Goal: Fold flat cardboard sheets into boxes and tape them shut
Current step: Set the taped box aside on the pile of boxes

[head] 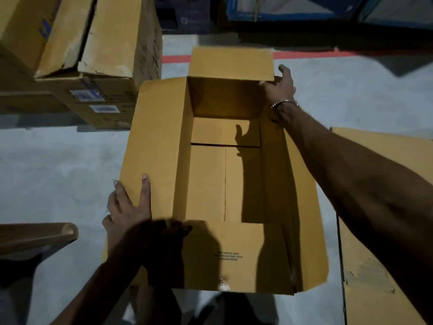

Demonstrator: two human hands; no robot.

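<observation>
1. The open box (225, 179) stands on the grey floor (58, 165), between the two hands, flaps spread outward.
2. The left hand (131, 207) lies on the box's left flap (154, 146) near its close end, fingers straight and spread flat, one finger on top, the others over the edge.
3. The right hand (280, 86) grips the far right corner of the box, fingers curled over the rim beside the far flap (230, 62); a bracelet (284, 103) sits on the wrist.
4. Beyond the left hand stands a stack of worn cartons (93, 66) with labels, close to the box's far left corner.
5. Under the right forearm lies a flat sheet (379, 266) of cardboard with torn tape marks, just beside the box.
6. Left of the left hand a brown, rounded object (46, 233) is cut off by the edge; what it is cannot be told.
7. Dark shadow covers the left wrist and the near flap (234, 254); its small print is unreadable.
8. A red line (175, 58) on the floor runs behind the box; the shelving (304, 10) beyond is dim and blurred.
</observation>
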